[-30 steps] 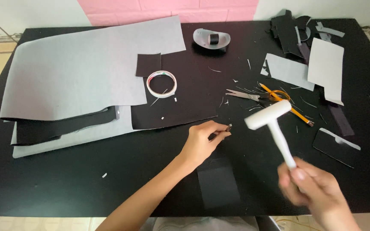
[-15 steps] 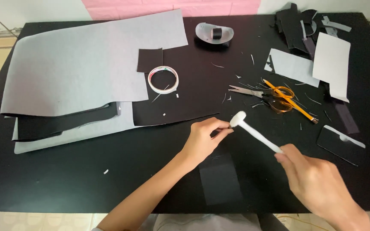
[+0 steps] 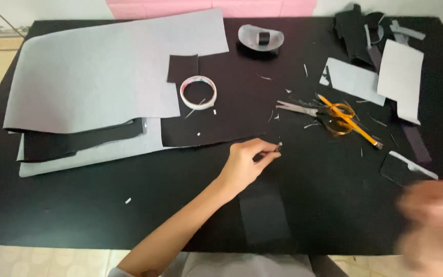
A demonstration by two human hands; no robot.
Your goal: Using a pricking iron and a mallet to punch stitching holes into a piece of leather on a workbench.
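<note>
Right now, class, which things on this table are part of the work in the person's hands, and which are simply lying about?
In use: left hand pinching a small punch tool; black strip below it; blurred right hand.

Lying about: tape roll, scissors, pencil, grey sheets, black table.

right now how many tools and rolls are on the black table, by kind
scissors: 1
pencil: 1
tape roll: 1
small punch tool pinched in the left hand: 1
total: 4
The right hand is too blurred to tell what it holds.
</note>
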